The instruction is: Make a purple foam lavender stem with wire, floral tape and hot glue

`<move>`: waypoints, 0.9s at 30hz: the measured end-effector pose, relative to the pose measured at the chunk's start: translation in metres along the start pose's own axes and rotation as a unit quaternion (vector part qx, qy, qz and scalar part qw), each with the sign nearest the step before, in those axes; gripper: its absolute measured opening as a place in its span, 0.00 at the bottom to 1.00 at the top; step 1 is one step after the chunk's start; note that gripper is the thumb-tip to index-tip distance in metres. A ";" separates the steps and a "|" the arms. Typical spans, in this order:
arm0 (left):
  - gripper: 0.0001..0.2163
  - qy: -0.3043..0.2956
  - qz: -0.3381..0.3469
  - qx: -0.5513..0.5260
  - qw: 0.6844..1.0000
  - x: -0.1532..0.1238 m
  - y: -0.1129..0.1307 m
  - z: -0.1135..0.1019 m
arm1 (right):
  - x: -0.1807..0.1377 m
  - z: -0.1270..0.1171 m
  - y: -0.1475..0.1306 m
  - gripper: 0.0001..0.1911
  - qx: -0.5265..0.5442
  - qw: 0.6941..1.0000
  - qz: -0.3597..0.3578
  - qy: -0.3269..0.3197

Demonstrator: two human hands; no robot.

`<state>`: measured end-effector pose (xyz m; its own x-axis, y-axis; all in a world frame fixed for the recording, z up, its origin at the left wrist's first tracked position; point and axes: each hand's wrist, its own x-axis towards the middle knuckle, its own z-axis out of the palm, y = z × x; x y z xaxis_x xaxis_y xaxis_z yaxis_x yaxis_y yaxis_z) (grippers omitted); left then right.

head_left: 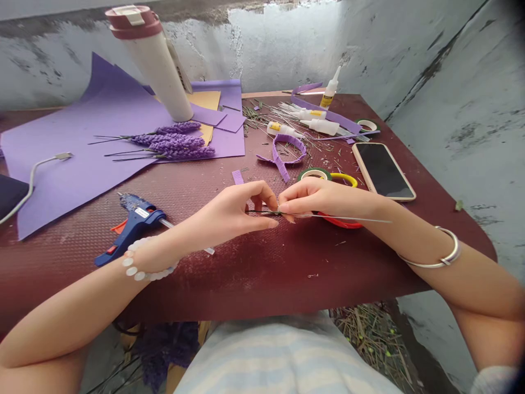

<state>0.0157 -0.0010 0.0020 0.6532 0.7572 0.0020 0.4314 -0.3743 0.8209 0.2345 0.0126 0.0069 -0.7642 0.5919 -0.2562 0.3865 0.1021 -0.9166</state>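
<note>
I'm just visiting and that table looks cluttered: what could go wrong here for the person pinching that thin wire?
The thin wire, pinched by left hand and right hand, juts bare-ended along the right forearm and might prick it. The glue gun lies right by the left wrist; if hot, its nozzle could burn.

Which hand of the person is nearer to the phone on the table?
Right. The right hand sits just left of the phone. The left hand is farther left, on the other side of the right hand. Both pinch a thin wire.
</note>
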 end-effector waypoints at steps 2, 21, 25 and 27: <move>0.10 -0.026 -0.006 0.005 1.000 0.000 0.000 -0.001 | 0.001 -0.001 0.000 0.17 -0.005 1.000 -0.002 0.007; 0.10 -0.020 -0.050 -0.003 0.999 0.000 0.003 -0.002 | 0.001 -0.001 0.001 0.16 -0.002 1.000 -0.010 0.002; 0.09 -0.012 -0.055 -0.003 0.998 0.000 0.006 -0.001 | 0.001 -0.001 0.000 0.17 -0.010 1.000 -0.011 -0.003; 0.08 -0.013 -0.054 -0.015 0.998 0.000 0.006 -0.001 | 0.001 -0.001 0.000 0.17 -0.009 1.000 -0.010 -0.008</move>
<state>0.0179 -0.0030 0.0077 0.6204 0.7776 -0.1023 0.4818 -0.2748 0.8321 0.2347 0.0143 0.0067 -0.7796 0.5772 -0.2428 0.3807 0.1290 -0.9157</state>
